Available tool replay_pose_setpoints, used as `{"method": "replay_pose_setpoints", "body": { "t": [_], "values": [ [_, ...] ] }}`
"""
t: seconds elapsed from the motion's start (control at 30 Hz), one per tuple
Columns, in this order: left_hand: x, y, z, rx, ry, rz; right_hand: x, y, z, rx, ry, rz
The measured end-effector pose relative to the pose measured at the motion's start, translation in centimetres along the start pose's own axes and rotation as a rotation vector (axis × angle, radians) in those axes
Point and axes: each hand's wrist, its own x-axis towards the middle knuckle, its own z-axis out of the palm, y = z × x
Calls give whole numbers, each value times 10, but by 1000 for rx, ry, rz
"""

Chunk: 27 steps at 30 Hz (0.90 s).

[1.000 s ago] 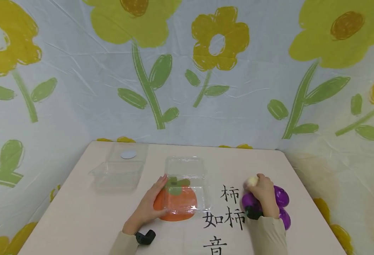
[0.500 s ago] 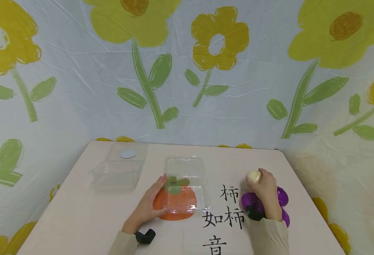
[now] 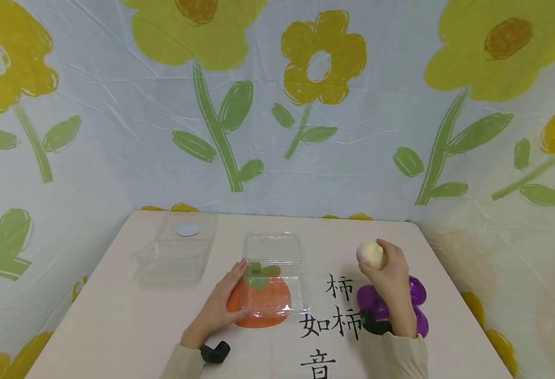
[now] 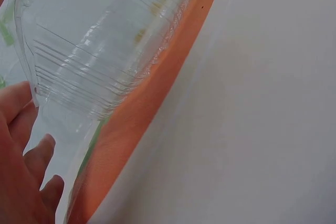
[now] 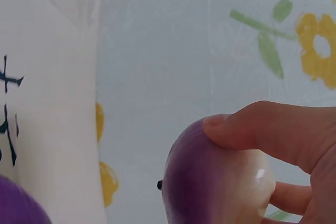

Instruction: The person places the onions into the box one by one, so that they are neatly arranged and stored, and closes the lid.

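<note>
My right hand holds a round, shiny turnip-like piece above the table. It is cream on one side and purple on the other, with a small black tip in the right wrist view; the thumb presses its side. In the head view, my left hand holds the left side of an opened clear plastic clamshell box, thumb at the front corner and fingers at the back. The left wrist view shows a fingertip at the box's edge. Behind the right wrist lie several glossy purple round pieces.
A second clear clamshell box, lid raised with a white round sticker, stands at the back left. The pale table mat bears an orange persimmon print and black characters. A flower-printed cloth encloses the table's back and sides.
My right hand has lifted the cream-and-purple piece off the table, upward and away from the purple pieces. The left hand has stayed at the box.
</note>
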Motion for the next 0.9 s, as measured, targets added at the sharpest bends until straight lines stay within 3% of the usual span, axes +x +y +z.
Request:
{"method": "replay_pose_setpoints", "body": {
  "t": [0.3, 0.5, 0.7, 0.9],
  "values": [
    [-1, 0, 0, 22, 11, 22, -9, -23, 8, 152, 60, -148],
    [0, 0, 1, 5, 3, -2, -15, -38, 16, 305, 42, -194],
    [0, 1, 0, 6, -3, -10, -28, -77, 17, 491, -16, -196],
    [0, 2, -1, 8, -2, -14, -25, -62, 44, 614, -70, -264]
  ]
}}
